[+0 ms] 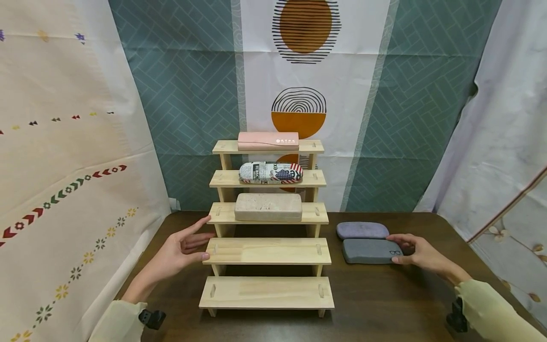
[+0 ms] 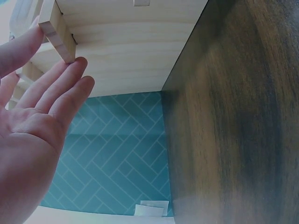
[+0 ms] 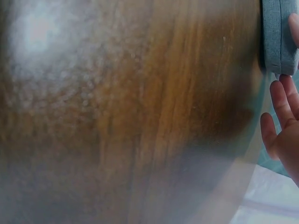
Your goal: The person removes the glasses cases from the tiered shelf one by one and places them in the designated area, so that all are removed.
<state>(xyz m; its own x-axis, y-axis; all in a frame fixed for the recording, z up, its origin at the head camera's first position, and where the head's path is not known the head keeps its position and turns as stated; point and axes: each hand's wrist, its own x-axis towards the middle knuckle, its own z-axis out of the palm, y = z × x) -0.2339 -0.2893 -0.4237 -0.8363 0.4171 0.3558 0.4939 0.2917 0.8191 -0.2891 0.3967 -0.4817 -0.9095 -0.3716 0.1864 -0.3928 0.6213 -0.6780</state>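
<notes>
- The fingers (image 1: 197,240) of the left hand (image 1: 181,251) are straight and released, their tips touching the left end of the second-lowest step (image 1: 267,251) of the wooden stepped rack (image 1: 267,292)
- The fingers (image 1: 399,241) of the right hand (image 1: 420,254) curl lightly round the right end of the dark grey case (image 1: 367,251), thumb at its near edge, grasping it where it lies on the bench (image 1: 384,299)
- The dark grey case lies right of the rack, just in front of a purple-grey case (image 1: 362,230)
- On the upper steps rest a beige case (image 1: 268,207), a newsprint-and-flag case (image 1: 270,173) and a pink case (image 1: 268,141)
- Patterned curtains (image 1: 183,95) hang behind
</notes>
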